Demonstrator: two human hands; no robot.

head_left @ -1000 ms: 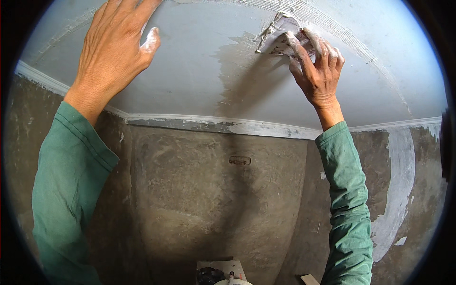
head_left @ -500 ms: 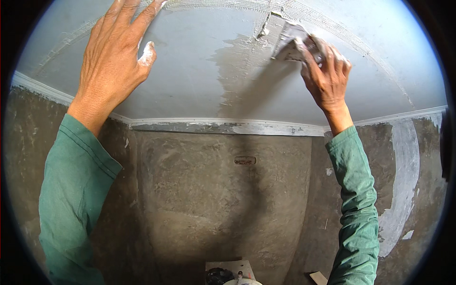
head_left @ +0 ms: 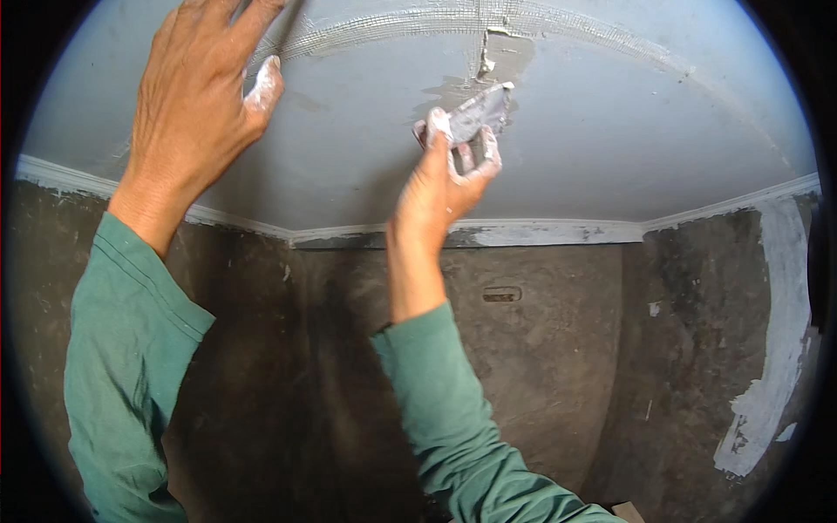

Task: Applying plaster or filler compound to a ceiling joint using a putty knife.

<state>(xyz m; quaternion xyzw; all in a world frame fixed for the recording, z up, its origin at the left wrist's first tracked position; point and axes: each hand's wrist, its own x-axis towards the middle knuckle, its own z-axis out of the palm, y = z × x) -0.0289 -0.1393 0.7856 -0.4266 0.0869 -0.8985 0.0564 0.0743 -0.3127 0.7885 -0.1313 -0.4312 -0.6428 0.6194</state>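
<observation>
Overhead is a grey-white ceiling panel (head_left: 602, 139), with mesh joint tape (head_left: 375, 33) running across it and a joint line crossing the tape. My right hand (head_left: 427, 196) grips a putty scraper (head_left: 481, 115), a thin flat blade smeared with putty, thumb on one side and fingers on the other. Its edge is by a damp-looking putty patch (head_left: 513, 54) below the tape; whether it touches the ceiling I cannot tell. My left hand (head_left: 196, 105) is raised at the upper left with fingers stretched apart, tips cut off by the picture's edge. White putty coats its thumb.
White moulding (head_left: 558, 233) runs where ceiling and walls meet. The bare plaster wall (head_left: 540, 349) ahead has a small recessed box (head_left: 502, 295). A white putty strip (head_left: 772, 349) runs down the right wall. A pale object (head_left: 628, 512) shows at the lower edge.
My right hand has swung left and a little lower with the scraper, and its wrist has turned. My left hand shifts slightly left and up. The whole view has tilted a little.
</observation>
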